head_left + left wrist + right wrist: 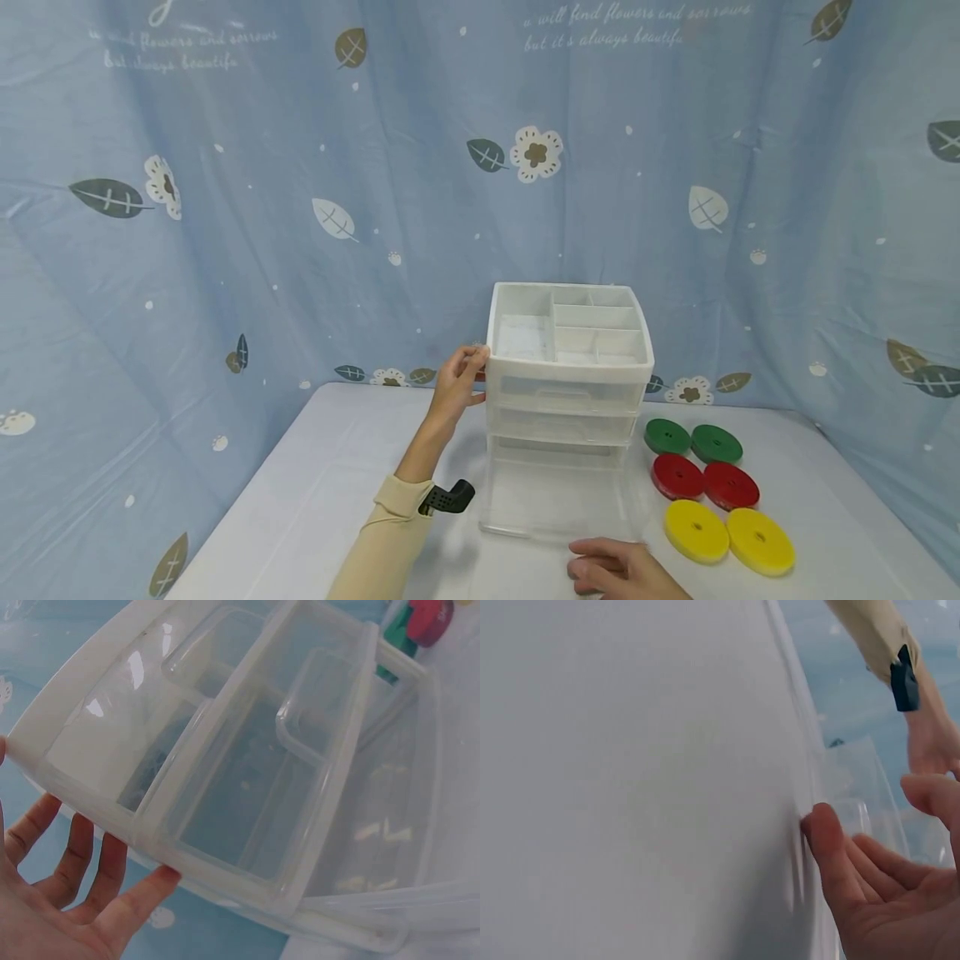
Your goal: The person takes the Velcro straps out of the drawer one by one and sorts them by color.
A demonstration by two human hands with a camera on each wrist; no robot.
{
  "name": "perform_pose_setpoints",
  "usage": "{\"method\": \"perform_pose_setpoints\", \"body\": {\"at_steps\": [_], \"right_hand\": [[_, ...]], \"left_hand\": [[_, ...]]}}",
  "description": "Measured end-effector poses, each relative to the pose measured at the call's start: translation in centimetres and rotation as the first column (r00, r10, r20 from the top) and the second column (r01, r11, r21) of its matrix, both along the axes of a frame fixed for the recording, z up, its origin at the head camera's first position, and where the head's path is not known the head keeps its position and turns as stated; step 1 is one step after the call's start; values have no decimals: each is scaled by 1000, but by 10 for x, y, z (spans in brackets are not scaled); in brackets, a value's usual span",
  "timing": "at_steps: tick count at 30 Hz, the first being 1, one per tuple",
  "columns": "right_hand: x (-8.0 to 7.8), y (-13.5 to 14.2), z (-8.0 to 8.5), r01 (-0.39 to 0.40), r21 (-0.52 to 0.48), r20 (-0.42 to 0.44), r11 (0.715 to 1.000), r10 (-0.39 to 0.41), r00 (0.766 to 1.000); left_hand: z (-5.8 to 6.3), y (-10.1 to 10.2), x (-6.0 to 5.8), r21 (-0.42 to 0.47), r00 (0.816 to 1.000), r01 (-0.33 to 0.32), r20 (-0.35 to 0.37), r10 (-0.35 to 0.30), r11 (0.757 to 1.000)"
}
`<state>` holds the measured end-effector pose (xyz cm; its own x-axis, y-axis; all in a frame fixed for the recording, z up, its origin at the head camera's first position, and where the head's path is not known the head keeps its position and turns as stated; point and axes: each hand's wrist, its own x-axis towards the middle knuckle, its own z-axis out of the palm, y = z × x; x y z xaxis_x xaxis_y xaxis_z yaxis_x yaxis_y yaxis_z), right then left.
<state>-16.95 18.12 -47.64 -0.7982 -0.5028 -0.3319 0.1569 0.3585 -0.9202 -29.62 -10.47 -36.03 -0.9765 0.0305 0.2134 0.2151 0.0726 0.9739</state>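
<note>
A white plastic drawer organizer (570, 371) with a compartmented top stands on the table. Its two upper clear drawers are in, while the lowest clear drawer (555, 500) sticks out toward me with nothing seen inside. My left hand (456, 383) rests against the organizer's left side near the top, and the left wrist view shows its spread fingers (79, 851) touching the side edge. Just in front of the pulled-out drawer is my right hand (622, 570), its fingers loosely bent and holding nothing. In the right wrist view that hand (885, 889) is close beside the clear drawer.
Right of the organizer lie flat rolls in pairs: green (716, 444), red (678, 477) and yellow (761, 542). A white cloth covers the table (337, 475). Behind it hangs a blue patterned curtain (420, 200), close to the organizer's back.
</note>
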Motion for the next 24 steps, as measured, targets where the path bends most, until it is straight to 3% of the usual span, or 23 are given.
{"method": "perform_pose_setpoints", "body": {"at_steps": [8, 17, 21, 24], "right_hand": [[-5, -22, 3, 122, -136, 195, 983, -94, 976], [-8, -34, -1, 193, -232, 338, 953, -107, 935], [-8, -39, -5, 253, -271, 402, 929, -130, 906], [-8, -43, -8, 324, -311, 443, 894, -165, 881]], "left_hand": [[0, 0, 0, -10, 1000, -5, 0, 5, 1000], [0, -1, 1, -6, 1000, 4, -6, -4, 1000], [0, -1, 1, -8, 1000, 1, -6, -1, 1000], [0, -1, 0, -13, 1000, -4, -6, 4, 1000]]}}
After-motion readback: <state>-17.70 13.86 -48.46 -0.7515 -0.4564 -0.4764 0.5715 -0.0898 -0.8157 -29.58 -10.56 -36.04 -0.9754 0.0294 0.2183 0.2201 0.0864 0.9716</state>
